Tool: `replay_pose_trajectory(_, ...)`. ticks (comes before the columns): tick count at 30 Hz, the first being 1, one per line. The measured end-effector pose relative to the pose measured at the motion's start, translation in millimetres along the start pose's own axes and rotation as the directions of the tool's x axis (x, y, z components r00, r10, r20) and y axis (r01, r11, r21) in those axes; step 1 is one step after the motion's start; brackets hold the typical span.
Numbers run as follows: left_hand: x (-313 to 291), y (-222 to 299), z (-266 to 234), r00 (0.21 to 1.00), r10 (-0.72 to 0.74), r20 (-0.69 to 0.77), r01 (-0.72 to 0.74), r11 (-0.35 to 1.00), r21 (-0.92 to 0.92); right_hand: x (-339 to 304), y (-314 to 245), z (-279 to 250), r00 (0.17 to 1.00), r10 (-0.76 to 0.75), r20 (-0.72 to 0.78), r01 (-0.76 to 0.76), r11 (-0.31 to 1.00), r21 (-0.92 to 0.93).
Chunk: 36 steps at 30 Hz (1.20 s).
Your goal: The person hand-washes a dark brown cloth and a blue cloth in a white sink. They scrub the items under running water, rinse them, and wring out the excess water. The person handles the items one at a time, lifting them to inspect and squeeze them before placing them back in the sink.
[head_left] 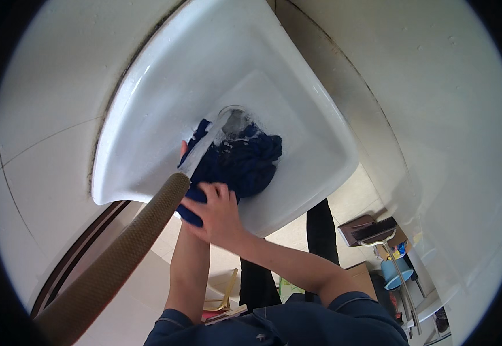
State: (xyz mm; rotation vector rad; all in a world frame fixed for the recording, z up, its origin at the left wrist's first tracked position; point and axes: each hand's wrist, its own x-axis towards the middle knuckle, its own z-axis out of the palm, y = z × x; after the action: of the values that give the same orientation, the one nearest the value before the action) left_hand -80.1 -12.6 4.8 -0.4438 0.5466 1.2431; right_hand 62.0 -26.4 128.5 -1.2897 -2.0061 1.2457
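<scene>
A wet, dark blue cloth (233, 164) lies bunched in the white sink (308, 167), with one end pulled over the near rim. My right hand (219, 213) is closed on that near end, its fingers bent over the fabric. Beneath it, my left hand (183, 149) holds the cloth from the left and below; only a fingertip shows past the cloth, and the rest is hidden. A brown, rough-textured pipe (130, 248) comes in from the lower left. Water (205, 144) streams from its mouth across the cloth and splashes near the drain (232, 112).
Tiled walls (49, 104) enclose the sink on both sides. To the lower right, a broom (378, 230) and brown dustpan (355, 228) stand by a light blue bucket (397, 274). A yellow metal frame (228, 291) is on the floor beside my legs.
</scene>
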Motion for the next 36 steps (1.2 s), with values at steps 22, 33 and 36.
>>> replay_pose_trajectory(22,25.5,-12.4,-34.1,0.736,0.494,-0.463,-0.133,0.776,0.616,103.5,170.9,-7.7,0.891,0.252,0.379,-0.051,0.883,-0.467)
replay_pose_trajectory(33,15.8,-14.4,25.0,0.921,0.181,-0.344,-0.139,0.98,0.144,19.7,18.5,-6.9,0.998,-0.031,0.053,0.029,0.999,0.046)
replay_pose_trajectory(36,14.4,11.9,-24.0,0.964,-0.149,0.221,0.152,0.988,0.006,13.6,4.1,-1.4,0.999,-0.045,0.031,0.046,0.997,-0.061)
